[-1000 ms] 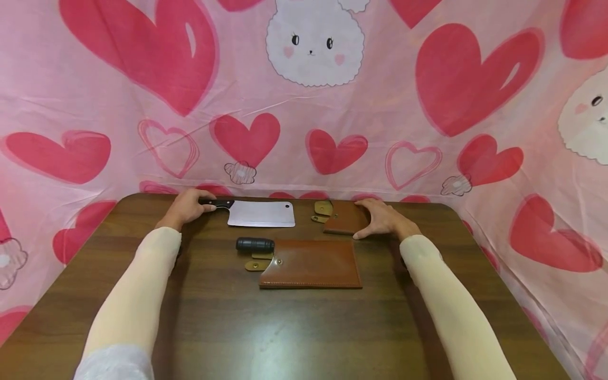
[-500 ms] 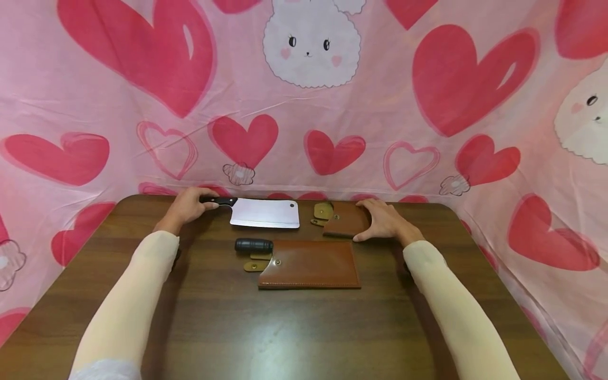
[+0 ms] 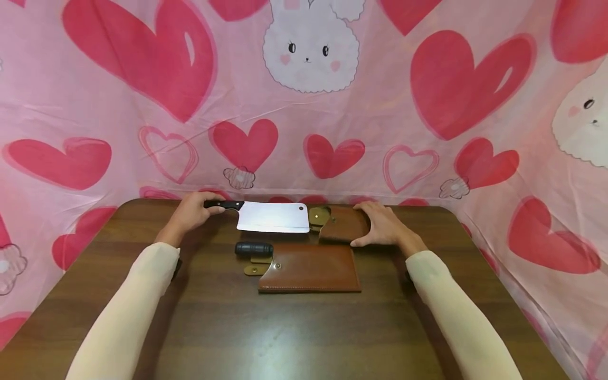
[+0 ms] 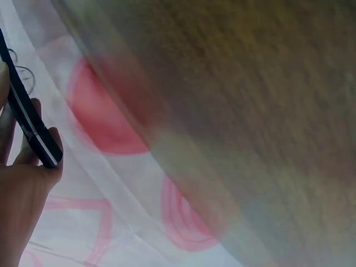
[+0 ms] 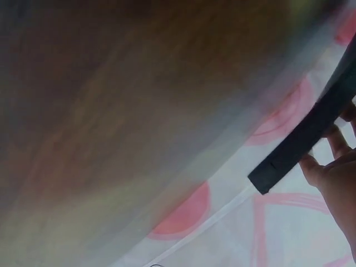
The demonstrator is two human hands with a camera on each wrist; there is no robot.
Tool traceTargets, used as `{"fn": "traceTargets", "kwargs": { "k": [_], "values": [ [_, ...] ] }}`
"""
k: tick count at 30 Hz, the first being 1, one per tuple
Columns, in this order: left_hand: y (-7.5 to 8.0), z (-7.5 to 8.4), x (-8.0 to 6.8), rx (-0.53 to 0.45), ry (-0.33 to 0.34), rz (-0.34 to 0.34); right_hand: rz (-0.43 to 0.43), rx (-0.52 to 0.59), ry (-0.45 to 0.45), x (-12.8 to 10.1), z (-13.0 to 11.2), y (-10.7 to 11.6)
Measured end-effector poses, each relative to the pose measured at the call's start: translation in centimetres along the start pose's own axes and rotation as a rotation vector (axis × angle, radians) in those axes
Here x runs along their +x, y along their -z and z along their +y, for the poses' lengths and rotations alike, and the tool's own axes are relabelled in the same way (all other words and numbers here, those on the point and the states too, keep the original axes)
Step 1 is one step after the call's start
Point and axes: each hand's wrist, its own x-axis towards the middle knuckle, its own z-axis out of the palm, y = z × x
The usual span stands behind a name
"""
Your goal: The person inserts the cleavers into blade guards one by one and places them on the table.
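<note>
— Where's the cleaver (image 3: 273, 217)?

— At the far edge of the desk (image 3: 294, 327), blade flat and pointing toward the small brown sheath (image 3: 343, 225), its tip just at the sheath's tan strap end.

— And the hands?

— The left hand (image 3: 192, 211) is wrapped round the black handle. The right hand (image 3: 382, 226) curls over the sheath's far end, seemingly to brace it so the mouth faces the blade.

— Anything else?

— Nearer the person, a second cleaver already sits in a larger sheath (image 3: 309, 268), only its black handle (image 3: 254, 248) showing. A pink heart curtain (image 3: 142, 63) hangs behind.

no readable text, labels, brands or numbers on anything in view
</note>
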Motion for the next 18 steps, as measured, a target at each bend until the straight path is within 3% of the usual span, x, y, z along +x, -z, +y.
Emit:
{"fn": "traceTargets", "kwargs": {
  "k": [8, 18],
  "values": [
    [0.3, 1.3, -0.2, 0.001, -0.018, 0.016, 0.042, -0.029, 0.074, 0.1, -1.5, 0.5],
    [0.1, 2.4, -0.8, -0.052, 0.009, 0.018, 0.057, -0.021, 0.109, -0.4, -2.7, 0.9]
  ]
}}
